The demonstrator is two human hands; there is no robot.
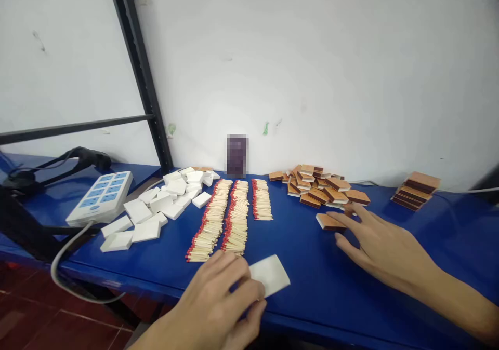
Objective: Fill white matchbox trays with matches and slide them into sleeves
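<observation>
In the head view, the left hand (222, 298) pinches a white tray (272, 276) between fingers and thumb, above the front edge of the blue surface (296, 241). The right hand (376, 243) reaches in from the right; its thumb and forefinger sit parted at a brown sleeve (326, 221) (whether they grip it, I cannot tell). Toward the back edge lie loose white trays (146, 212) at left, red-tipped matches (236, 217) centrally, and piled brown sleeves (319, 188) right of them.
</observation>
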